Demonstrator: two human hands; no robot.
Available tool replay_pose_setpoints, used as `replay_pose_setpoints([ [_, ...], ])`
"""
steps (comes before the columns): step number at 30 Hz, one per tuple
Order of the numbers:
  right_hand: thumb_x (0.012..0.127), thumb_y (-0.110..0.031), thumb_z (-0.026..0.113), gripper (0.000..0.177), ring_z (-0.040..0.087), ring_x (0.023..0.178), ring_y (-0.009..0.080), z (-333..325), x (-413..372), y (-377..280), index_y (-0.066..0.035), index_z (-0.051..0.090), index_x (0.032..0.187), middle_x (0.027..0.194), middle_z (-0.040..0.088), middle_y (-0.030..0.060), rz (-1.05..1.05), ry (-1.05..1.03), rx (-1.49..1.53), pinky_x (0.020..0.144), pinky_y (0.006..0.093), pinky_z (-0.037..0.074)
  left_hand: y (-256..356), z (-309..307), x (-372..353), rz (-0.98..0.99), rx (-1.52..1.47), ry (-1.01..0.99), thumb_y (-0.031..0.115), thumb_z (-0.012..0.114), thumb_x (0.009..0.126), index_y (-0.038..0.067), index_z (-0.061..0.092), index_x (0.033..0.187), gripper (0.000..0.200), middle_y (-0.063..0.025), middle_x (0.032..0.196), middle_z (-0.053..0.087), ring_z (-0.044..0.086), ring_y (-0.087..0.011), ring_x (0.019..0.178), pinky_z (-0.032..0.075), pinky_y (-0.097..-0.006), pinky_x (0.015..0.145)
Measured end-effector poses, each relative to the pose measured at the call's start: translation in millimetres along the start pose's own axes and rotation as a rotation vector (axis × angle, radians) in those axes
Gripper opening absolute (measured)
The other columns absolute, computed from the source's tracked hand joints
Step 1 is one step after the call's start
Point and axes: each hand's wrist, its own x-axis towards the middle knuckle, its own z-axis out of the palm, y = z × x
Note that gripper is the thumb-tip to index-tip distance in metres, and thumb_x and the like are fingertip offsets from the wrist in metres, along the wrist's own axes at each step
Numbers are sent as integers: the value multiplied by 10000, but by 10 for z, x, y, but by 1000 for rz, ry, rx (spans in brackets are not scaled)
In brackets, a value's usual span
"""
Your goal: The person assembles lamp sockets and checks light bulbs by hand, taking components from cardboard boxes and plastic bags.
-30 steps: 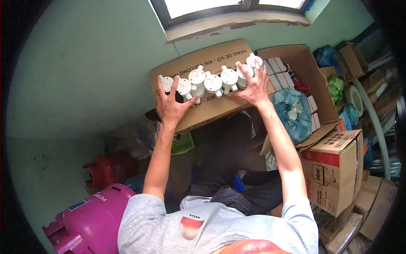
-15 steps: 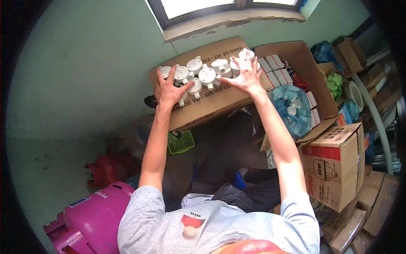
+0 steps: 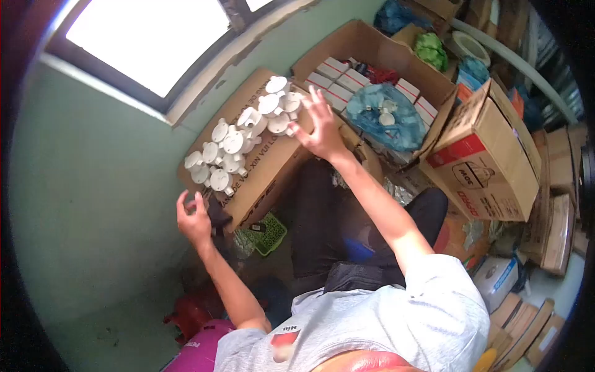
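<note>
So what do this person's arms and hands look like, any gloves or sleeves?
No gloves: the left hand and right hand are bare, and no watch, ring or band shows. Both arms are bare up to the short sleeves of a light grey T-shirt. The shirt has a small red and white logo on the chest with dark lettering too small to read.

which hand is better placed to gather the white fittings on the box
Probably right: the right hand is open against the white fittings on the cardboard box; the left hand is open beside the box's corner, off them.
</note>
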Motion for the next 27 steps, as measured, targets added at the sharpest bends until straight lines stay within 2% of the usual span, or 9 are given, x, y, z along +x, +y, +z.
replay_pose_setpoints([
  [2, 946, -224, 733, 499, 559, 1419, 387, -352, -178, 238, -44, 641, 1402, 1484, 595, 276, 42, 243, 77, 1185, 441, 436, 42, -91, -201, 23, 67, -61, 255, 818, 949, 32, 734, 1229, 368, -52, 810, 694, 603, -144, 704, 498, -309, 685],
  [4, 966, -178, 712, 368, 701, 1222, 332, -611, -405, 859, -45, 694, 1308, 1265, 745, 189, 256, 288, 11, 1078, 423, 521, 106, -114, -352, -161, -181, -317, 265, 752, 998, 9, 752, 1154, 300, -17, 792, 657, 563, -99, 697, 444, -271, 648],
  [8, 969, -214, 728, 263, 752, 1091, 234, -1092, -751, 2520, -46, 766, 1168, 1118, 797, 138, 716, 264, -37, 935, 374, 566, 556, 44, -670, -255, -405, -710, 281, 641, 1050, 1, 754, 1125, 311, 26, 777, 594, 509, -65, 702, 415, -258, 707],
  [11, 950, -223, 702, 306, 742, 1121, 337, -1507, -625, 2732, -77, 756, 1214, 1150, 782, 174, 847, 108, -189, 917, 431, 578, 849, 262, -844, -236, -425, -909, 280, 757, 961, 35, 758, 1178, 327, 37, 897, 590, 536, -76, 762, 460, -245, 793],
  [14, 924, -218, 702, 313, 737, 1112, 363, -1640, -765, 3437, -109, 771, 1208, 1163, 777, 180, 823, -341, -479, 933, 466, 577, 1139, 250, -943, 124, 15, -1021, 255, 860, 829, 58, 755, 1227, 457, -23, 953, 664, 654, -187, 787, 551, -308, 838],
  [17, 905, -231, 717, 309, 735, 1120, 362, -1774, -704, 3595, -114, 789, 1181, 1178, 769, 198, 944, -698, -564, 935, 490, 579, 317, 374, -767, 524, 600, -1175, 221, 905, 712, 57, 759, 1229, 562, -152, 1014, 754, 743, -344, 894, 604, -417, 877],
  [19, 865, -243, 757, 321, 740, 1109, 367, -1881, -667, 3381, -112, 805, 1154, 1181, 769, 201, 812, -804, -620, 920, 495, 594, 307, 448, -678, -24, 967, -1463, 203, 853, 727, 38, 767, 1200, 508, -241, 1057, 765, 743, -410, 993, 602, -486, 906],
  [21, 814, -276, 822, 367, 746, 1100, 361, -1849, -652, 3370, -101, 809, 1136, 1168, 776, 197, 705, -1032, -877, 906, 508, 605, 89, 413, -711, 68, 966, -1429, 214, 834, 748, 41, 771, 1194, 482, -240, 1035, 771, 749, -398, 1003, 599, -483, 921],
  [27, 749, -306, 937, 547, 728, 1114, 378, -1767, -827, 3572, -135, 761, 1238, 1201, 745, 148, 609, -945, -968, 864, 549, 592, 101, 354, -828, 34, 867, -1322, 231, 777, 801, 27, 756, 1242, 486, -261, 1043, 770, 757, -394, 1022, 594, -462, 947],
])
